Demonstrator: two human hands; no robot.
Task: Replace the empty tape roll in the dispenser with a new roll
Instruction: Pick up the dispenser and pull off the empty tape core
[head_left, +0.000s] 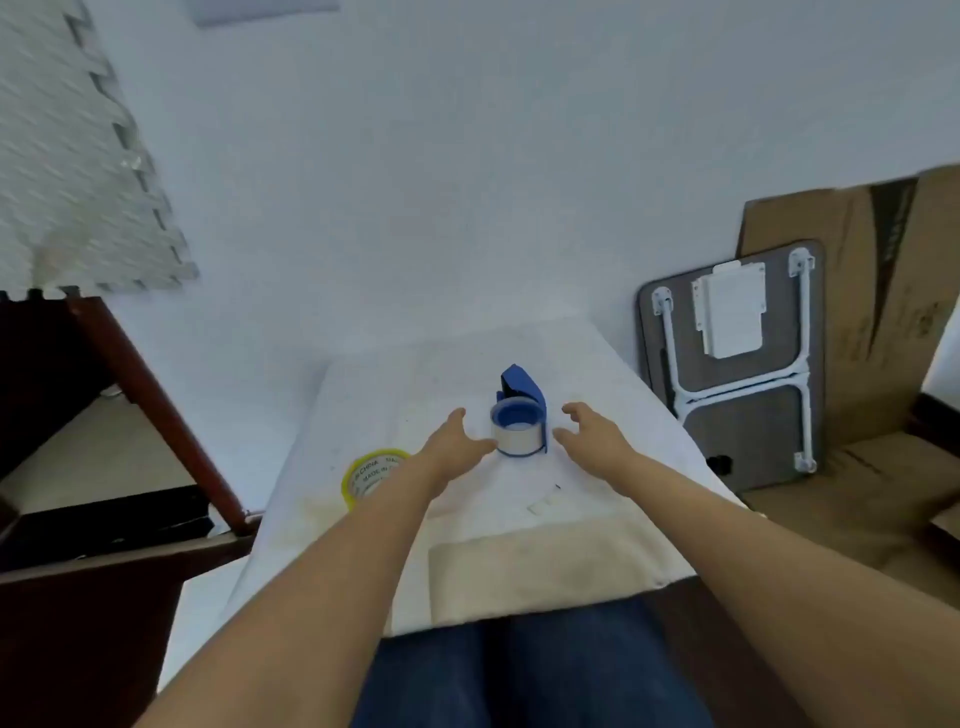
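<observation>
A blue tape dispenser (522, 400) stands near the middle of a white table (597, 374), with a pale roll core (511, 435) seated in its round holder. My left hand (457, 441) reaches in from the left, fingers apart, its tips at or touching the core's side. My right hand (592, 431) hovers just right of the dispenser, fingers spread and holding nothing. A yellow-edged tape roll (371, 473) lies flat on the table to the left, partly hidden under my left forearm.
Small white scraps (543, 505) lie on the table near my right forearm. A folded grey lap table (737, 364) and cardboard (872, 312) lean at the right. A dark wooden frame (156, 405) stands at the left. A beige cloth (545, 571) covers the near table edge.
</observation>
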